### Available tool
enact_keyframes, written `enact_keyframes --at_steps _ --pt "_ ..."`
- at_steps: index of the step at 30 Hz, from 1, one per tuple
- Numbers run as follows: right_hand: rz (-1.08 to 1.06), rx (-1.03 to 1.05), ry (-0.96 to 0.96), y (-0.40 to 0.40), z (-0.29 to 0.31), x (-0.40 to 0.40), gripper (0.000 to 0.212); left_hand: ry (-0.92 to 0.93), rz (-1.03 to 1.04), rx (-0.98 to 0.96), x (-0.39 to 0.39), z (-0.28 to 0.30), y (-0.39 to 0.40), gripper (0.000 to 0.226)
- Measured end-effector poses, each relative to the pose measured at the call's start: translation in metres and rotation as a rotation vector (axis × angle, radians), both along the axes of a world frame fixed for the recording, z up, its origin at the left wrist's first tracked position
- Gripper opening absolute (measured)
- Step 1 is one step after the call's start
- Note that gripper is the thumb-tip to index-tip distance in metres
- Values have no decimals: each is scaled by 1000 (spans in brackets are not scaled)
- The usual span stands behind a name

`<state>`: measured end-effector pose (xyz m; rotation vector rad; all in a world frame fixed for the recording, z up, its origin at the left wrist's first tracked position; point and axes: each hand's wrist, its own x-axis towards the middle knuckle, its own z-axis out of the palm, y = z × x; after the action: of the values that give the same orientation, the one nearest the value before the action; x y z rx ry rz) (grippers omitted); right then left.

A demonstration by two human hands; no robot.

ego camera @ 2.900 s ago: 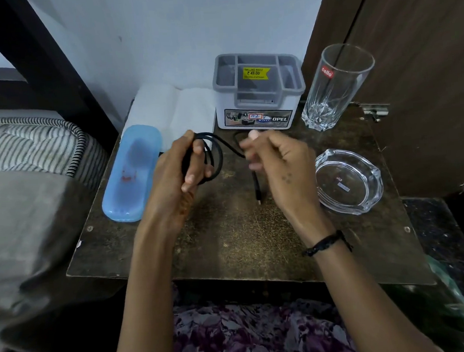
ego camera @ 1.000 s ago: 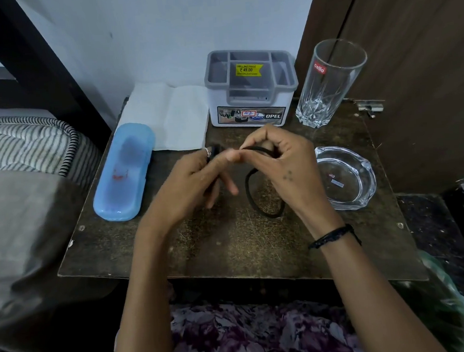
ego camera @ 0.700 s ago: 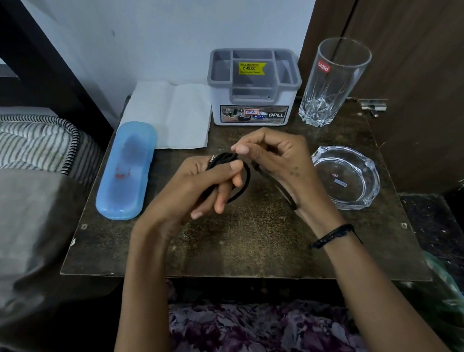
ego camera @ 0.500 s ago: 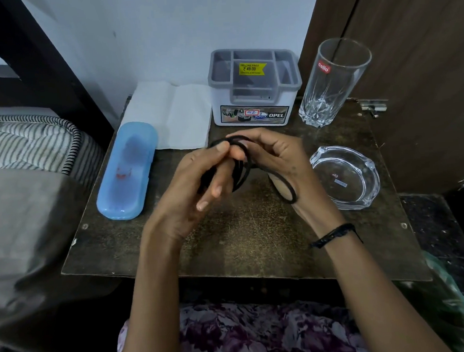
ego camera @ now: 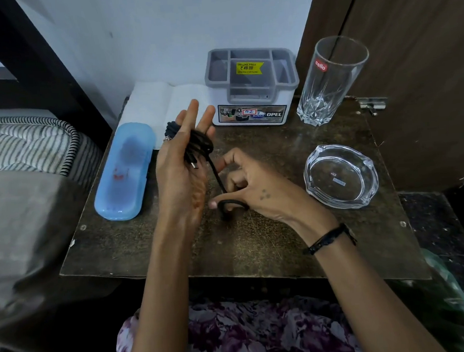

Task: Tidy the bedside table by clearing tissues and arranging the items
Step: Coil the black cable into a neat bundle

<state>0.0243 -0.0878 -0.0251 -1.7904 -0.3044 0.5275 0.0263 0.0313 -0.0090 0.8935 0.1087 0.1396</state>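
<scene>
looping round left hand (ego camera: 181,168) | thin black cable (ego camera: 199,143) | right hand (ego camera: 256,188) pinches tail

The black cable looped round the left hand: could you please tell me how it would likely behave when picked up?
Probably floppy: the black cable bends into tight loops round the left hand and curves limply under the right hand. Likely light, since straight fingers carry the coil. It may spring loose if released.

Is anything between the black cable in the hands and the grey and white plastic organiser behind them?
Nothing visible. The black cable, wound on the left hand, is held before the grey and white plastic organiser; the white tissue lies left of it, the tall clear glass right.
</scene>
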Motion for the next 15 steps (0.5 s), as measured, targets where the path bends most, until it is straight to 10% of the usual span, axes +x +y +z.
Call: enact_keyframes --at_steps 8,15 --pt "76 266 56 -11 6 3 18 -30 23 536 1 -7 -4 40" --pt "-124 507 136 -18 15 2 61 1 -54 586 2 -9 -2 35"
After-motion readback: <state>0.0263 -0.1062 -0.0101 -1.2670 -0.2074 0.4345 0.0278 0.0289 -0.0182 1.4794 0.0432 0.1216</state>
